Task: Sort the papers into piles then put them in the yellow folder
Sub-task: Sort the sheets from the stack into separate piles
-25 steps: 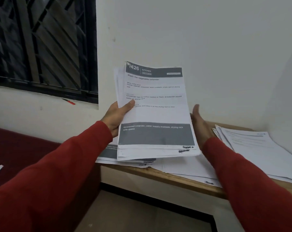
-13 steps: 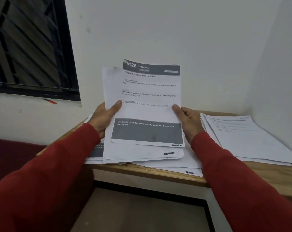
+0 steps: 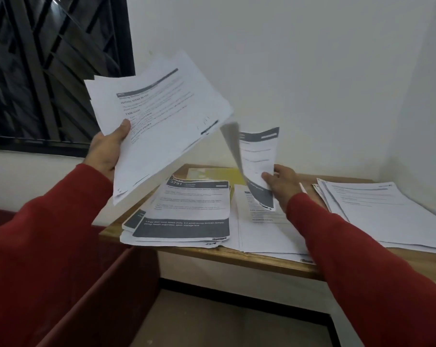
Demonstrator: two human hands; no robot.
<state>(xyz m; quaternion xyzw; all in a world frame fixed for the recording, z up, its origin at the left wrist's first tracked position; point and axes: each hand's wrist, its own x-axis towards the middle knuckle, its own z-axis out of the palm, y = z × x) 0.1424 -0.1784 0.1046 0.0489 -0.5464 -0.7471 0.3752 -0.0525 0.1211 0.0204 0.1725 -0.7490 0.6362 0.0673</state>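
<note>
My left hand (image 3: 106,149) grips a stack of white papers (image 3: 159,113), lifted and tilted up to the left, above the table's left end. My right hand (image 3: 280,182) pinches a single sheet with dark bands (image 3: 258,166), curled and upright over the table's middle. On the wooden table (image 3: 262,261) lie three piles: a dark-banded pile (image 3: 187,214) at the left, a white pile (image 3: 259,231) in the middle, and a larger white pile (image 3: 377,209) at the right. A corner of the yellow folder (image 3: 219,175) shows behind the left pile, mostly covered.
White walls close in behind and to the right of the table. A dark barred window (image 3: 49,71) fills the upper left. A dark red surface (image 3: 69,284) runs along the left below the table edge. The floor (image 3: 224,324) lies under the table.
My right hand has pulled the dark-banded top sheet off the held stack and carried it right and down. My left hand has swung the remaining stack up and left.
</note>
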